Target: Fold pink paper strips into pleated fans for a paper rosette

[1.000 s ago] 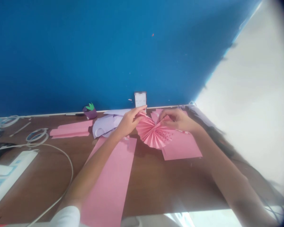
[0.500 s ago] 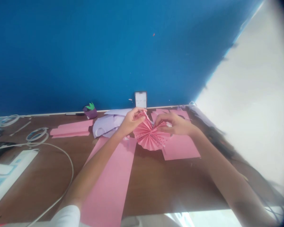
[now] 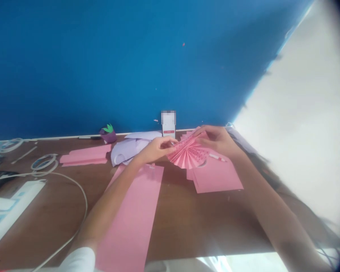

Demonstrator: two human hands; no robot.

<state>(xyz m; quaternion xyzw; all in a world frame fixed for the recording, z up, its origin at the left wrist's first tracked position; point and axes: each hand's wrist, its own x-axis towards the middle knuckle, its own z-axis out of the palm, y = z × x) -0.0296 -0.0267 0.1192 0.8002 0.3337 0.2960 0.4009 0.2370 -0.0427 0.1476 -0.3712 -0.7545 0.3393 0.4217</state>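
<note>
A blue wall fills the upper view, and below it stretches a brown table. A long pink sheet runs from the near edge toward the middle, partly under the left forearm. At the far left lies a white bar with blue patches, with a pale cable curving around it. Pink paper lies right of centre, and lilac paper is heaped beyond the long sheet. The right hand pinches the upper right edge of a pleated pink fan, thumb and fingers closed on it; the left hand grips its left corner. The dotted fan spreads between them, in front of the pink paper as seen here; whether it touches the table I cannot tell. Folded pink paper lies to the left. A phone stands against the wall, and a small purple pot with green leaves sits near the wall, beside a dark pen.
</note>
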